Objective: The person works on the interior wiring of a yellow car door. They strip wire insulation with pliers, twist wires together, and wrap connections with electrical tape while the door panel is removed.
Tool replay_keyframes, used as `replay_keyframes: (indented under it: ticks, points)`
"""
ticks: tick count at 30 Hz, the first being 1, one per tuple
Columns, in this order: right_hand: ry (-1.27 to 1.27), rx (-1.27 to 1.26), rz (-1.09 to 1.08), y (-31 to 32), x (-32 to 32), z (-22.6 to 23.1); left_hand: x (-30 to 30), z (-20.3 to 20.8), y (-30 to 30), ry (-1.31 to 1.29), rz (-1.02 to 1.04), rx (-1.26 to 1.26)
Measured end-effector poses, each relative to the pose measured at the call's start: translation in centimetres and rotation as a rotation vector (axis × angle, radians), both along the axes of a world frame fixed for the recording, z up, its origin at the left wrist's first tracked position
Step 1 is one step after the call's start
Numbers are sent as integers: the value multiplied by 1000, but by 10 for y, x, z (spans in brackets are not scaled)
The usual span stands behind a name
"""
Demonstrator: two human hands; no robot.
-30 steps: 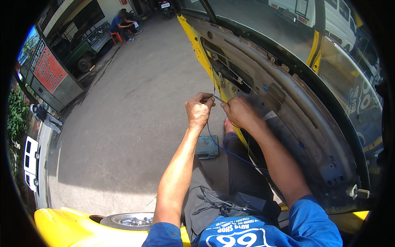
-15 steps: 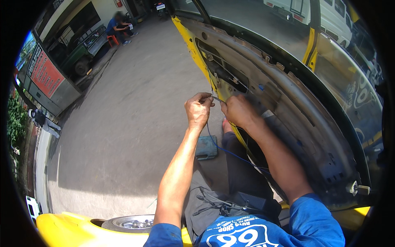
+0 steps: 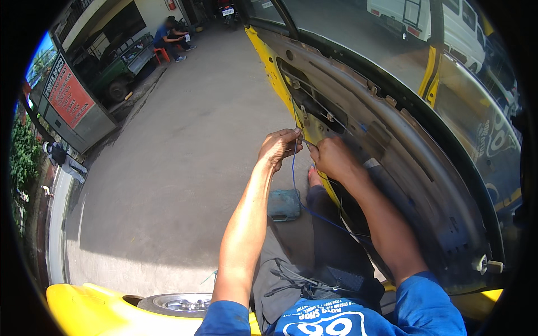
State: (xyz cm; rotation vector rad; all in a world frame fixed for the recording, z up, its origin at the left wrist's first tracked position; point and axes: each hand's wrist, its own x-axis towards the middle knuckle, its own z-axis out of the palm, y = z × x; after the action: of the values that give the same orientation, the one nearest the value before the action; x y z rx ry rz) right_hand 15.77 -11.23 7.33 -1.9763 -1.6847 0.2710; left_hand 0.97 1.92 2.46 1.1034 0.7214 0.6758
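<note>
My left hand point(image 3: 278, 147) is closed, its thumb and fingertips pinching a thin blue wire point(image 3: 294, 168). The wire hangs from those fingers, then runs down to the right beneath my right forearm. Close by on the right, my right hand point(image 3: 335, 158) is curled round a thin greyish tool point(image 3: 306, 141) whose tip reaches to the left fingertips. Most of that tool is hidden in the fist, so its kind is unclear. Both hands are in front of the yellow edge of an opened car door point(image 3: 392, 162), whose inner panel is bare metal with an opening and rods.
A teal case point(image 3: 284, 205) lies on the concrete floor point(image 3: 168, 168) near my leg. Dark cables point(image 3: 305, 277) rest on my lap. A yellow car body part point(image 3: 84, 302) and a wheel point(image 3: 179, 302) are at lower left. A person sits on a red stool point(image 3: 161, 55) far off.
The view has shifted slightly, so the surroundings and both hands appear a little farther right. Both hands keep their grips; the blue wire now hangs straighter below my left fingers.
</note>
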Motion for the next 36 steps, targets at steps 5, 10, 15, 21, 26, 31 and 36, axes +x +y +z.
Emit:
replay_keyframes:
  ticks: [5, 10, 15, 21, 26, 31, 36]
  points:
    - [-40, -32, -26, 0, -4, 0, 3, -3, -10, -28, 155, 135]
    - [-50, 48, 5, -5, 2, -8, 5, -6, -15, -50, 187, 150]
    - [207, 214, -48, -16, 4, -31, 4, -10, -20, -109, 177, 84]
    - [822, 244, -170, 2, -28, -72, 7, -14, -21, -141, 143, -13]
    - [867, 356, -254, 18, -44, -89, 6, -12, -15, -168, 77, -4]
    - [801, 433, -288, 16, -42, -90, 8, -4, -3, -28, 25, -28]
    - [720, 460, -266, 12, -38, -83, 13, -4, -2, 88, 51, 111]
